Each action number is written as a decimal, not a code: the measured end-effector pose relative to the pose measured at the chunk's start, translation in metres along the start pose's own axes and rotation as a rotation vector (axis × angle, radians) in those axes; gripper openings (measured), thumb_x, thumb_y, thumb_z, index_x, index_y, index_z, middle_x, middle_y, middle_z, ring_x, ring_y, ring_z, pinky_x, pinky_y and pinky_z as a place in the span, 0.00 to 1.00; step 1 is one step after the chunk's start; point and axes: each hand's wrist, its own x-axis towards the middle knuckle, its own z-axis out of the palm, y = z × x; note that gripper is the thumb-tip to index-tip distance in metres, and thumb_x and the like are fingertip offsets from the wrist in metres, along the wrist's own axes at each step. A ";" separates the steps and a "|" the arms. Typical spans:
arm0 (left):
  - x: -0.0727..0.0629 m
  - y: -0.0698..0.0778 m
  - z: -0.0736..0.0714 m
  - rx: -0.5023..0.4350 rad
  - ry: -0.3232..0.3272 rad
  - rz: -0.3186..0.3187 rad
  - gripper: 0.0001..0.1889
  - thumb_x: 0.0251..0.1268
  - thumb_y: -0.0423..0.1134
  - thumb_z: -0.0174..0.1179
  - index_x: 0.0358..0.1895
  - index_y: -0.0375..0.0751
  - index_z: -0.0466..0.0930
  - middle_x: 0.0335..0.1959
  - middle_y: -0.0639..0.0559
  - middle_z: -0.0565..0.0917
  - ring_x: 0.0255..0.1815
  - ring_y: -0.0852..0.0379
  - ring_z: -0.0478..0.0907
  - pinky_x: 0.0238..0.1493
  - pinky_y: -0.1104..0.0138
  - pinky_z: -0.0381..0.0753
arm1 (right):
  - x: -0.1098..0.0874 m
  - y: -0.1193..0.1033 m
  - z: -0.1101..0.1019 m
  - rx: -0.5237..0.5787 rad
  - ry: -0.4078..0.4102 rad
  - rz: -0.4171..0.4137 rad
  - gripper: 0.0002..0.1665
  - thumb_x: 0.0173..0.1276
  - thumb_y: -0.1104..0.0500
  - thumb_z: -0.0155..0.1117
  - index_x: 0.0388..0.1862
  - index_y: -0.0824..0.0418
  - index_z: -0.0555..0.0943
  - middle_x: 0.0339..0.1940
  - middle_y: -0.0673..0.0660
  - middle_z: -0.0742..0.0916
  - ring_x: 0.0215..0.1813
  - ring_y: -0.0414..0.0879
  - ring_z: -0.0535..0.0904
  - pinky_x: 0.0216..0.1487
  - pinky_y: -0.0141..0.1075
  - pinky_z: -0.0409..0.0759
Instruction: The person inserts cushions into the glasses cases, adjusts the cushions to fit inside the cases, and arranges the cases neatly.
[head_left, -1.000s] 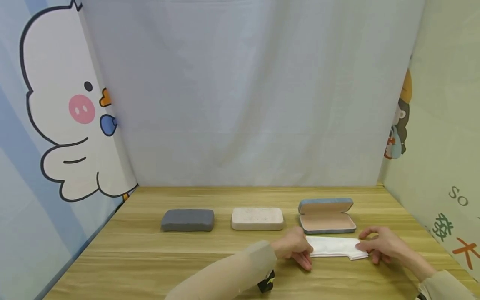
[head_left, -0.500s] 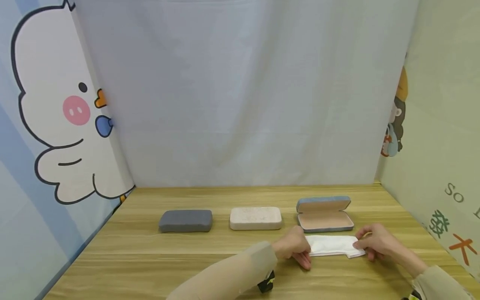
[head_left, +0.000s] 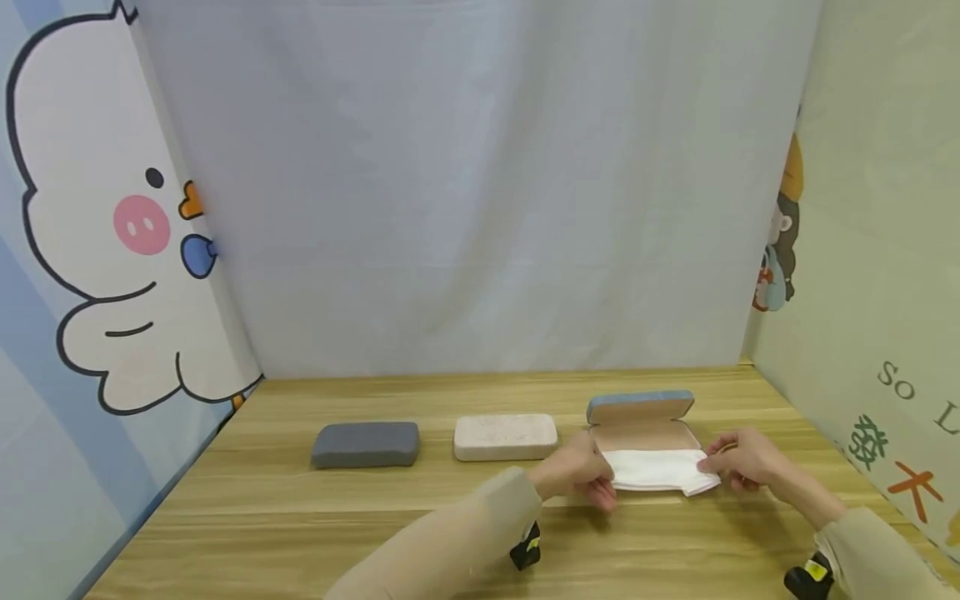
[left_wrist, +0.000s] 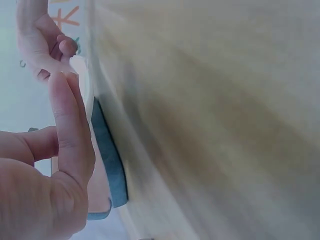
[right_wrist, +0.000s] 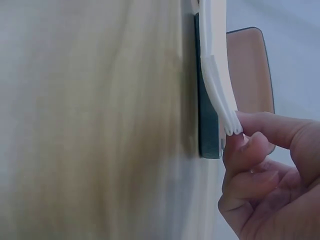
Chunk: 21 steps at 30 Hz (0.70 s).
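Note:
A folded white cloth [head_left: 651, 469] is stretched between my two hands, lifted off the table at the front of an open blue glasses case [head_left: 641, 408]. My left hand [head_left: 577, 472] pinches its left end. At the other end, my right hand [head_left: 746, 460] pinches the corner between thumb and fingers. Several folded layers of the cloth [right_wrist: 216, 65] show edge-on in the right wrist view. The case's lid stands up, with a pinkish-tan lining; the cloth hides its front rim in the head view. In the left wrist view, my left hand [left_wrist: 55, 165] covers most of the cloth.
Left of the open case, a cream glasses case [head_left: 506, 437] and a dark grey glasses case [head_left: 365, 444] lie closed in a row on the wooden table [head_left: 247, 517]. A pale curtain [head_left: 465, 208] hangs behind, and printed walls stand at both sides.
Both hands have raised the cloth from the table and moved it forward, so it now overlaps the front of the open case. The head view has shifted slightly to the right.

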 end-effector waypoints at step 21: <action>0.031 0.013 -0.012 -0.048 0.097 0.005 0.09 0.60 0.20 0.52 0.23 0.22 0.78 0.30 0.23 0.83 0.10 0.56 0.77 0.23 0.64 0.86 | 0.047 -0.014 -0.022 0.037 0.008 0.039 0.17 0.62 0.58 0.68 0.44 0.69 0.78 0.15 0.46 0.76 0.16 0.37 0.69 0.19 0.28 0.67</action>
